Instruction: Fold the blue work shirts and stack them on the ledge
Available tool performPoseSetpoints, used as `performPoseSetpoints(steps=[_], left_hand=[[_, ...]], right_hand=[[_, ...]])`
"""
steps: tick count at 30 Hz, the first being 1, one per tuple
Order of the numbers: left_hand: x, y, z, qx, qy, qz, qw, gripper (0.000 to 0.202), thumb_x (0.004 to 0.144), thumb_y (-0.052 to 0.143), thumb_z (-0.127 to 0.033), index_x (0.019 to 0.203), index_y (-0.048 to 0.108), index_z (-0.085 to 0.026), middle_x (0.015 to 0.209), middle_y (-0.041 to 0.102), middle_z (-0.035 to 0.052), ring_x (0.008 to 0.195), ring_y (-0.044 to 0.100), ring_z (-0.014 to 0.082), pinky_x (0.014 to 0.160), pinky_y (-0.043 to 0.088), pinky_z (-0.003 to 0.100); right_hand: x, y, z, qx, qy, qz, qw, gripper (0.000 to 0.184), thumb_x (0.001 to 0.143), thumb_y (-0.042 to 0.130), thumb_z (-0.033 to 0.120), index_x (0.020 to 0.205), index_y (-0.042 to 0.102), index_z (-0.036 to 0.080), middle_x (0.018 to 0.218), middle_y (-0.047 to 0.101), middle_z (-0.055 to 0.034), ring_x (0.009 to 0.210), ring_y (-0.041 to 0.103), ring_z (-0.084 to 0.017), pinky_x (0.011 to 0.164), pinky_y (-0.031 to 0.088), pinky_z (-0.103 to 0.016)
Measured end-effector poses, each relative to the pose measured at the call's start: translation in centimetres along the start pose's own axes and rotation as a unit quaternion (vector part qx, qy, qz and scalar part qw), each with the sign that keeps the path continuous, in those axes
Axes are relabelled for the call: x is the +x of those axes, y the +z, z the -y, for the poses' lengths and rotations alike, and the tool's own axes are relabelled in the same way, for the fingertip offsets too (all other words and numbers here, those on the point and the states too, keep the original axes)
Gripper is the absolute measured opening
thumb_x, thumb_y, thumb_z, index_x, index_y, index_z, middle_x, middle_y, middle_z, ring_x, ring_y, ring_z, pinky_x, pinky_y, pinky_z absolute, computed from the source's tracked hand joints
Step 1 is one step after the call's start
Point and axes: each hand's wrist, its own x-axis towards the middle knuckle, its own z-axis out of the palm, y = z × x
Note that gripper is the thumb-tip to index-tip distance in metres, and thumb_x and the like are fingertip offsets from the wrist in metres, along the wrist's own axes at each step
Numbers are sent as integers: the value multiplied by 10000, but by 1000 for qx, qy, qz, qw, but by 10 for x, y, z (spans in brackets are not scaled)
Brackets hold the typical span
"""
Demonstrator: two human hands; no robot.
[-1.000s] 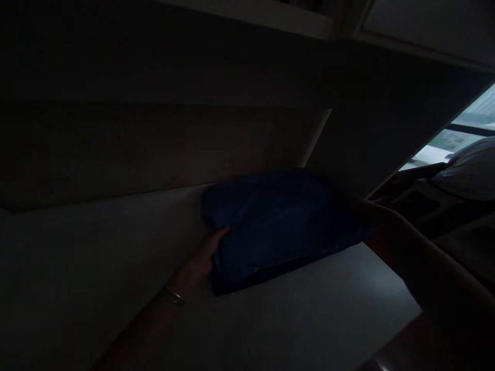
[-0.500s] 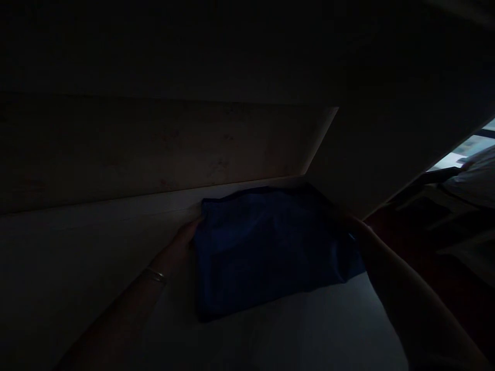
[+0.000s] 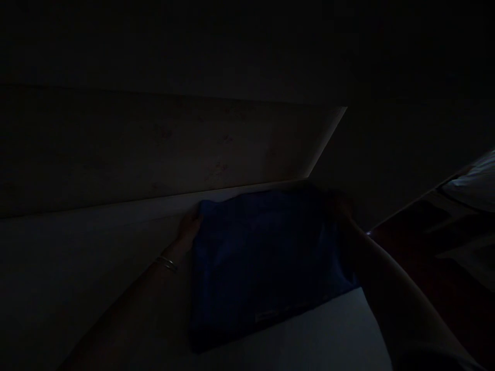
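A folded blue cloth (image 3: 266, 252) lies on a pale shelf surface in deep shadow, with a small light label near its front edge. My left hand (image 3: 189, 226) holds the cloth's far left corner, thumb on top and the other fingers mostly hidden. At the far right side, my right hand (image 3: 340, 206) is closed on the cloth's edge; its fingers are very dark and hard to make out. A thin bangle (image 3: 167, 263) circles my left wrist.
Behind the cloth stands a back wall (image 3: 216, 149) with faint reddish marks. A dark side panel (image 3: 371, 159) closes off the right. Beyond it are a dark red floor covering (image 3: 421, 283) and a pale bundle (image 3: 477, 172). The pale shelf (image 3: 328, 330) extends toward me.
The cloth's near edge has come closer to me, and a label now shows on it. My right hand has shifted slightly left and farther in. The bright window area at right has left the view.
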Motion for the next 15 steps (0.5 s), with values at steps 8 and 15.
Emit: performPoseSetpoints(steps=[8, 15], left_hand=[[-145, -4, 11, 294, 380, 87, 873, 479, 938, 449, -432, 1387, 513, -278, 1529, 428, 69, 1384, 402, 288, 1173, 285, 500], [-227, -3, 70, 400, 375, 160, 821, 569, 957, 393, -468, 1504, 271, -366, 1585, 293, 39, 1437, 320, 340, 1119, 336, 644]], right_hand=[[-112, 20, 32, -137, -175, -8, 975, 517, 982, 289, 491, 1441, 431, 301, 1585, 307, -64, 1421, 274, -334, 1125, 120, -660], [-192, 49, -53, -119, -40, 80, 989, 601, 961, 205, 543, 1535, 250, 369, 1622, 216, -28, 1482, 173, -292, 1145, 112, -654]])
